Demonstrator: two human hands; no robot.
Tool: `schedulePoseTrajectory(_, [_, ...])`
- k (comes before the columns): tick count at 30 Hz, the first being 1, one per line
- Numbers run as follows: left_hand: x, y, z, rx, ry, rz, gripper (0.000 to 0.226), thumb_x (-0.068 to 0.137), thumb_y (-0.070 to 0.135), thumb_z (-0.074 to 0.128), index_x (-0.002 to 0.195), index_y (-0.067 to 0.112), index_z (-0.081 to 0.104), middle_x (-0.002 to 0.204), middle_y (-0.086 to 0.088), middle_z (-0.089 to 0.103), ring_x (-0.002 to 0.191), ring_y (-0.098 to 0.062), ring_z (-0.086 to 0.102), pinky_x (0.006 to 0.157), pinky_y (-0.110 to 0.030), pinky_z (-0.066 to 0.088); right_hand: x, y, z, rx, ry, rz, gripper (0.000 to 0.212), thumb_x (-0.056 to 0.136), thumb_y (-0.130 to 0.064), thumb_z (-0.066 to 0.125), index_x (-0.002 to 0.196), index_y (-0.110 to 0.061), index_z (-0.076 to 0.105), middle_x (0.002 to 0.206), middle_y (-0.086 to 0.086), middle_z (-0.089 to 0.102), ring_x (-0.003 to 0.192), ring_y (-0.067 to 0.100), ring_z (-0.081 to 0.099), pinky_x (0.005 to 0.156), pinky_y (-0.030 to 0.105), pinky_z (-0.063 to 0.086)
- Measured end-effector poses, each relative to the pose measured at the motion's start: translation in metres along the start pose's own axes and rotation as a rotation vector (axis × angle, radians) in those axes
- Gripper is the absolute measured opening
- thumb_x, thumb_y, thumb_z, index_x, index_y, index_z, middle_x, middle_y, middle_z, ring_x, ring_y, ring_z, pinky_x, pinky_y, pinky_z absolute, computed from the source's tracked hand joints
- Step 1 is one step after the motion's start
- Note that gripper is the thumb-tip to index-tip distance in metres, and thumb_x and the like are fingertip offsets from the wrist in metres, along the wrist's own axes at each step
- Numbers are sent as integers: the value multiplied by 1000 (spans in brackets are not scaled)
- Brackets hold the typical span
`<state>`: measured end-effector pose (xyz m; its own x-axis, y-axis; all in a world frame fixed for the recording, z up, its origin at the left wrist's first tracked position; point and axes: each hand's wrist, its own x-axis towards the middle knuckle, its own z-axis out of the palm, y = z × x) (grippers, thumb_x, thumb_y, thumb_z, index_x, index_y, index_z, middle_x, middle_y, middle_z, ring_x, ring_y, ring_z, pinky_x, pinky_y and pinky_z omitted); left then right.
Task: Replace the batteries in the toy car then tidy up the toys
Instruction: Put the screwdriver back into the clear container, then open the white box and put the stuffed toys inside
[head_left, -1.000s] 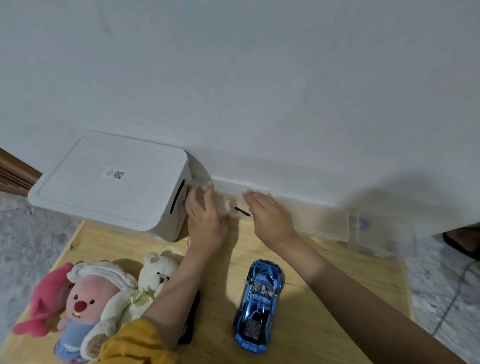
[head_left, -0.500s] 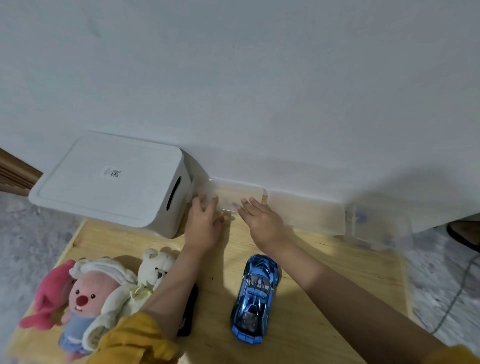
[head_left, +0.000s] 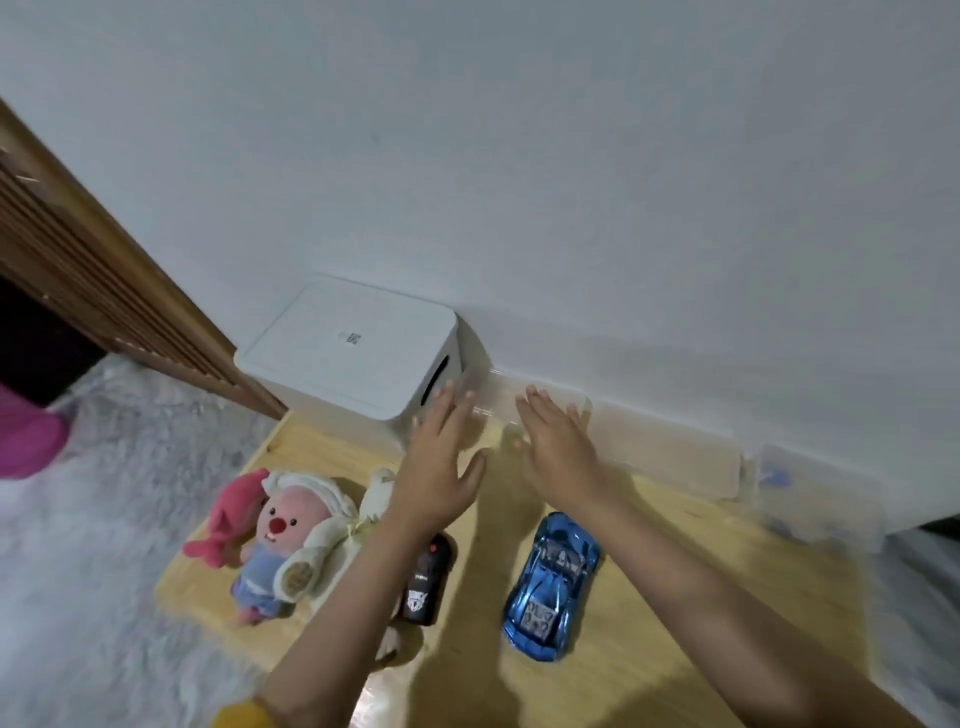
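1. Whereas a second ago both hands were down on the small clear plastic box (head_left: 540, 415) against the wall, the left hand (head_left: 441, 467) and right hand (head_left: 558, 454) are now lifted off it with fingers spread flat, grasping nothing
2. A thin dark tool seen at that box a second ago is gone from view; my guess is it was put away and the lid pressed on, so the battery step looks finished and tidying comes next
3. With the head pulled back, more of the tabletop (head_left: 649, 649) shows: the blue toy car (head_left: 553, 587) sits lower centre of the frame, wheels down, with the black remote control (head_left: 427, 579) just left of it
4. Plush toys (head_left: 280, 540) lie at lower left, not yet stored; the lidded white storage bin (head_left: 353, 348) stands behind them
5. Box contents are too pale to read, the car's battery hatch faces down, the left forearm covers part of the white plush, and the clear containers (head_left: 810, 493) at right are blurred
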<state>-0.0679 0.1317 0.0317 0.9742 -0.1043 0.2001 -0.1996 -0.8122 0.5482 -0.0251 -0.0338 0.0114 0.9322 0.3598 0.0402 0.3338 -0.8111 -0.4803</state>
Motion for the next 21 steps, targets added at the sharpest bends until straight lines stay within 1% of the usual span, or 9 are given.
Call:
schedulePoseTrajectory(4, [-11, -25, -53, -16, 277, -38, 55, 88, 23, 60, 139, 14, 42, 156, -9, 25, 146, -21, 14, 115, -48, 21, 9, -58, -5, 220, 61, -10, 60, 95, -25, 48, 147, -11, 22, 156, 4, 20, 145, 16, 14, 118, 33, 8])
schedulePoseTrajectory(7, [-7, -64, -91, 7, 366, -201, 58, 88, 29, 64, 139, 10, 44, 155, -15, 24, 146, -28, 14, 113, -49, 26, 27, -95, 2, 335, 68, 46, 76, 87, -44, 55, 148, -18, 19, 155, -3, 23, 142, 16, 21, 114, 33, 25])
schedulePoseTrajectory(10, [6, -108, -123, 10, 332, -387, 76, 84, 40, 67, 145, 10, 34, 156, -17, 17, 146, -30, 9, 115, -50, 23, 46, -123, 13, 410, 74, 132, 86, 73, -57, 65, 141, -23, 25, 142, -4, 35, 131, 17, 37, 97, 35, 44])
schedulePoseTrajectory(13, [21, -149, -148, -47, 230, -472, 94, 79, 52, 68, 149, 10, 23, 157, -16, 12, 147, -28, 7, 115, -48, 22, 63, -140, 24, 384, 22, 256, 111, 55, -65, 74, 141, -20, 21, 141, 1, 32, 131, 20, 36, 99, 39, 42])
schedulePoseTrajectory(15, [33, -171, -159, -82, 122, -479, 100, 76, 54, 70, 149, 7, 21, 156, -14, 17, 146, -24, 10, 115, -43, 23, 73, -145, 33, 333, 7, 336, 131, 39, -71, 75, 142, -14, 17, 141, 4, 31, 131, 24, 35, 103, 41, 40])
schedulePoseTrajectory(17, [47, -188, -164, -140, 34, -459, 82, 72, 51, 75, 132, 11, 38, 137, -5, 40, 135, -24, 30, 101, -34, 38, 79, -150, 39, 346, 41, 396, 137, 30, -73, 75, 140, -12, 20, 138, 3, 33, 129, 23, 38, 102, 37, 41])
schedulePoseTrajectory(18, [53, -193, -166, -166, 11, -444, 67, 69, 49, 79, 113, 14, 42, 114, 4, 46, 117, -23, 43, 82, -28, 43, 81, -152, 41, 367, 78, 410, 134, 28, -71, 76, 138, -13, 24, 135, 2, 36, 126, 20, 41, 100, 34, 42])
schedulePoseTrajectory(19, [59, -198, -167, -182, -3, -417, 62, 64, 48, 82, 97, 17, 39, 94, 10, 42, 97, -21, 45, 65, -24, 39, 83, -153, 42, 391, 113, 418, 130, 28, -68, 78, 136, -14, 27, 133, 0, 38, 124, 18, 43, 97, 30, 43])
schedulePoseTrajectory(21, [66, -207, -167, -206, -16, -365, 66, 55, 50, 87, 78, 21, 32, 78, 9, 30, 77, -21, 40, 52, -29, 33, 84, -156, 44, 447, 165, 422, 123, 31, -59, 83, 133, -15, 30, 132, -2, 41, 121, 13, 45, 92, 25, 42])
